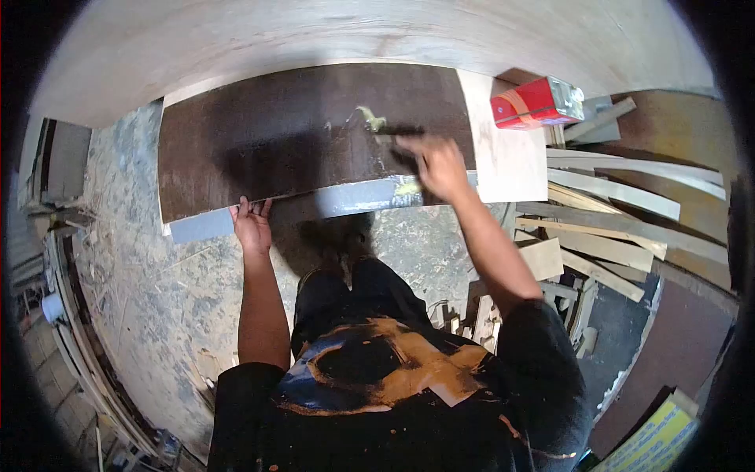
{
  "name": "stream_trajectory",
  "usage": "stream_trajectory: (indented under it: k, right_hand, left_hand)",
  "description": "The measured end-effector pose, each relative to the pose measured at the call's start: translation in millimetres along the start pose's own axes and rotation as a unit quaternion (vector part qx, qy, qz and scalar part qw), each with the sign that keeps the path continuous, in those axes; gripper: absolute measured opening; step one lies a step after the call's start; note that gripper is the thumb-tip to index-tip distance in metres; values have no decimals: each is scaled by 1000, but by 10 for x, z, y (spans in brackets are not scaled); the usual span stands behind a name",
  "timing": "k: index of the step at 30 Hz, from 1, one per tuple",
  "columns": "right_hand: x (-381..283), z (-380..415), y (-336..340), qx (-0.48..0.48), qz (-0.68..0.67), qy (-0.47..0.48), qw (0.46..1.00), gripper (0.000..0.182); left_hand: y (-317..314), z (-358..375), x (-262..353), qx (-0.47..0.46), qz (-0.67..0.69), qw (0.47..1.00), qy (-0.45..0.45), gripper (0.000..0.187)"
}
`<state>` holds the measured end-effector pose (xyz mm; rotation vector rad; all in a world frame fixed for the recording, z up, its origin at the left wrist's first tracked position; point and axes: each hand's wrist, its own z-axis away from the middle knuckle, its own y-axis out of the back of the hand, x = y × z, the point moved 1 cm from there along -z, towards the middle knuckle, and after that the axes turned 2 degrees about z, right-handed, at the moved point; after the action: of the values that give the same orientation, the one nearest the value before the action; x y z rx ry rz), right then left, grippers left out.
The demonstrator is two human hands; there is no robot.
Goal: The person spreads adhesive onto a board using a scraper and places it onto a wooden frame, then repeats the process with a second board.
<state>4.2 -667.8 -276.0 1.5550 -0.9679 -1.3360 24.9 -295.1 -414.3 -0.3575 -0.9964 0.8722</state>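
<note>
A dark brown board (pixel 291 134) lies across the pale work surface in front of me, with a grey-blue sheet (pixel 358 198) showing along its near edge. My left hand (pixel 252 227) grips this near edge toward the left, fingertips over the brown face. Over the board's right part, my right hand (pixel 439 167) is closed around a dark, motion-blurred spreader (pixel 401 132). Just beyond the tool sits a blob of yellowish paste (pixel 370 119). More of the paste is smeared on the grey-blue sheet close to my right wrist.
A red can (pixel 535 104) rests on the pale panel (pixel 511 169) at the right. Several wood strips (pixel 621 193) are piled beyond it. Scraps and long pieces (pixel 82 338) line the left side of the stained floor (pixel 149 275). A pale wall-like panel (pixel 354 31) rises behind the board.
</note>
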Motion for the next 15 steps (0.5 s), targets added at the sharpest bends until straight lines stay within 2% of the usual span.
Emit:
stream_trajectory:
  k: [1,2,4,5,6,7,9,12,13,14,15]
  right_hand:
    - [52,-351,-75,-37,31,-2,999,36]
    - [234,-706,-292,-46,75,39,995,33]
    - [177,-1247,-385,-118,165,37,979,33]
    - [167,-1412,-425,-119,156,45,980,33]
    - [179,-1506,-495,-191,152,23,969,36]
    - [182,-1522,-566,-262,150,-1,953,39]
    - [304,-1330,-806,-264,163,-9,951,40]
    - [39,-887,-595,-313,185,-41,931,42]
    - [210,-700,-867,-314,193,-34,929,42]
    - [-85,-568,-568,-325,171,-20,930,40]
    - [-131,-417,-556,-322,154,-19,934,39]
  left_hand:
    - [-21,27,11,-2,1,1000,-2,27]
    - [61,-10,-14,-16,19,1000,9,23]
    - [-11,31,-8,11,16,1000,0,22]
    - [15,9,-13,23,19,1000,-3,23]
    - [34,-1,-18,25,16,1000,-6,29]
    - [52,-7,-16,20,18,1000,-7,37]
    - [28,13,-5,20,11,1000,-6,45]
    - [91,-11,-38,25,16,1000,-3,46]
    - [52,15,-45,20,21,1000,-1,46]
    - [0,39,-31,22,14,1000,0,39]
    - [-43,42,2,24,5,1000,0,32]
